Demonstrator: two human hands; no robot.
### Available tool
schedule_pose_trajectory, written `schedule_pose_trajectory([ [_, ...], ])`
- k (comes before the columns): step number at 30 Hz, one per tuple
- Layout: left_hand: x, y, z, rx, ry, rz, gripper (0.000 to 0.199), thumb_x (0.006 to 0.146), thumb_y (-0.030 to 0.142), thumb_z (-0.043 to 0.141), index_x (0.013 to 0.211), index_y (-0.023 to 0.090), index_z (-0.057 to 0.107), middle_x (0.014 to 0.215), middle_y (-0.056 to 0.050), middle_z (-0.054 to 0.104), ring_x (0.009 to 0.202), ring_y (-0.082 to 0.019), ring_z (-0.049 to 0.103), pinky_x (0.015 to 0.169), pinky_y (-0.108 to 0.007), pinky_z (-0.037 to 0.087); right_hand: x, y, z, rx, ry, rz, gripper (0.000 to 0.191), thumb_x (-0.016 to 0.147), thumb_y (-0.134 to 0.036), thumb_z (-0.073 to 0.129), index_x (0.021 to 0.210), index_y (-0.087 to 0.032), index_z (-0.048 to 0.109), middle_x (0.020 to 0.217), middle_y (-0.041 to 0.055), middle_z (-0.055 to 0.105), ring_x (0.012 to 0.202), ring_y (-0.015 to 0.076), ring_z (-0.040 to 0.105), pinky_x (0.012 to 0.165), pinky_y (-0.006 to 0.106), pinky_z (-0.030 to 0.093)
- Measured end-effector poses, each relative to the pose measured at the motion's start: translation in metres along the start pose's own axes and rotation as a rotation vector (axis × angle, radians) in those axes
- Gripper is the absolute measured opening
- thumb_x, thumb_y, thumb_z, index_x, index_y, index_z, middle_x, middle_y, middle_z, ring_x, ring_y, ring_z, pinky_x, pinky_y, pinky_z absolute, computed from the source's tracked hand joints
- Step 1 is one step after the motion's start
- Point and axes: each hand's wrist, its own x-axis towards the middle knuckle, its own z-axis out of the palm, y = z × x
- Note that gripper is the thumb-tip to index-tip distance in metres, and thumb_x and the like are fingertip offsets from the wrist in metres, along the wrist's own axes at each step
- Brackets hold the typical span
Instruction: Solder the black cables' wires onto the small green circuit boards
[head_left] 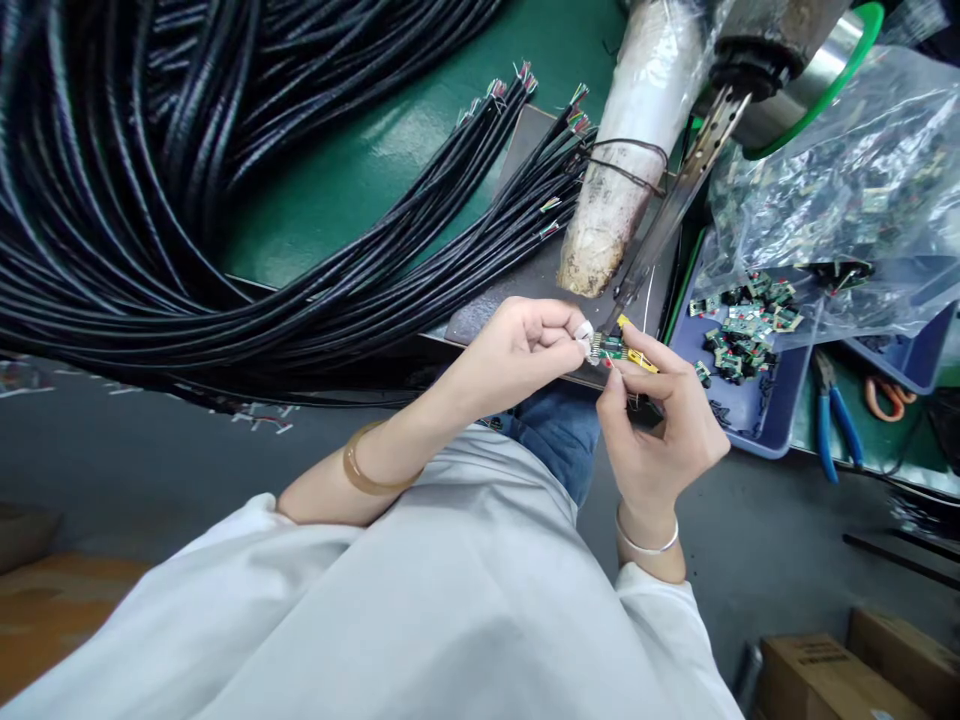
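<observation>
A small green circuit board (pixel 613 347) lies between my two hands, under the tip of a soldering iron (pixel 651 245) that points down from above. My left hand (pixel 525 345) is closed, its thumb and forefinger pinched at the board's left end; white covers wrap those fingertips. My right hand (pixel 664 415) is closed on a slim yellow tool (pixel 642 361) at the board's right side, its exact kind partly hidden by the fingers. Fine wire ends show by the right thumb and forefinger. Whether the iron's tip touches the board I cannot tell.
Thick bundles of black cables (pixel 300 310) with stripped coloured ends cover the left. A plastic-wrapped tube (pixel 619 190) hangs beside the iron. On the right are a blue tray (pixel 780 425) of circuit boards, a clear bag (pixel 847 190), blue-handled pliers (pixel 829 420) and a solder spool (pixel 795 95).
</observation>
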Motion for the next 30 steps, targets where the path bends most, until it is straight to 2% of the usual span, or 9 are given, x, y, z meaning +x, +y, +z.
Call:
schedule_pose_trajectory([
  [5, -0.001, 0.001, 0.0, -0.033, -0.043, -0.019, 0.012, 0.074, 0.019, 0.062, 0.068, 0.015, 0.052, 0.05, 0.009, 0.036, 0.047, -0.003, 0.022, 0.048, -0.021, 0.014, 0.003, 0.003, -0.005, 0.114, -0.074, 0.115, 0.014, 0.087, -0.011, 0.067, 0.091, -0.023, 0.063, 0.115, 0.0051, 0.077, 0.103, 0.0226, 0.077, 0.087, 0.038, 0.067],
  [13, 0.006, -0.003, -0.002, -0.036, -0.058, 0.019, 0.011, 0.075, 0.015, 0.059, 0.071, 0.017, 0.049, 0.054, 0.008, 0.035, 0.05, -0.004, 0.024, 0.05, -0.022, 0.015, 0.013, 0.002, -0.005, 0.073, -0.043, 0.033, 0.016, 0.084, -0.008, 0.069, 0.089, -0.023, 0.067, 0.107, 0.0032, 0.078, 0.105, 0.0213, 0.076, 0.085, 0.035, 0.065],
  [20, 0.008, 0.005, -0.001, -0.059, -0.066, 0.012, 0.012, 0.075, 0.014, 0.058, 0.069, 0.017, 0.048, 0.052, 0.009, 0.031, 0.048, -0.003, 0.02, 0.046, -0.021, 0.013, 0.018, -0.001, -0.007, 0.053, -0.034, 0.01, 0.021, 0.081, -0.004, 0.071, 0.088, -0.023, 0.066, 0.107, 0.0018, 0.079, 0.102, 0.0201, 0.076, 0.08, 0.031, 0.065],
  [26, 0.009, 0.008, -0.004, -0.049, -0.061, -0.042, 0.011, 0.072, 0.015, 0.059, 0.067, 0.017, 0.049, 0.049, 0.01, 0.033, 0.045, -0.003, 0.021, 0.045, -0.02, 0.014, 0.014, -0.003, -0.008, 0.0, -0.072, -0.034, 0.02, 0.081, -0.005, 0.071, 0.083, -0.022, 0.061, 0.12, 0.0066, 0.076, 0.093, 0.0172, 0.078, 0.081, 0.029, 0.065],
  [30, 0.008, 0.005, -0.006, -0.04, -0.057, -0.054, 0.009, 0.072, 0.014, 0.058, 0.069, 0.017, 0.05, 0.05, 0.01, 0.034, 0.045, -0.003, 0.022, 0.045, -0.019, 0.014, 0.01, -0.001, -0.007, -0.006, -0.086, -0.062, 0.02, 0.081, -0.004, 0.07, 0.083, -0.02, 0.059, 0.12, 0.0086, 0.076, 0.089, 0.0152, 0.078, 0.079, 0.027, 0.064],
])
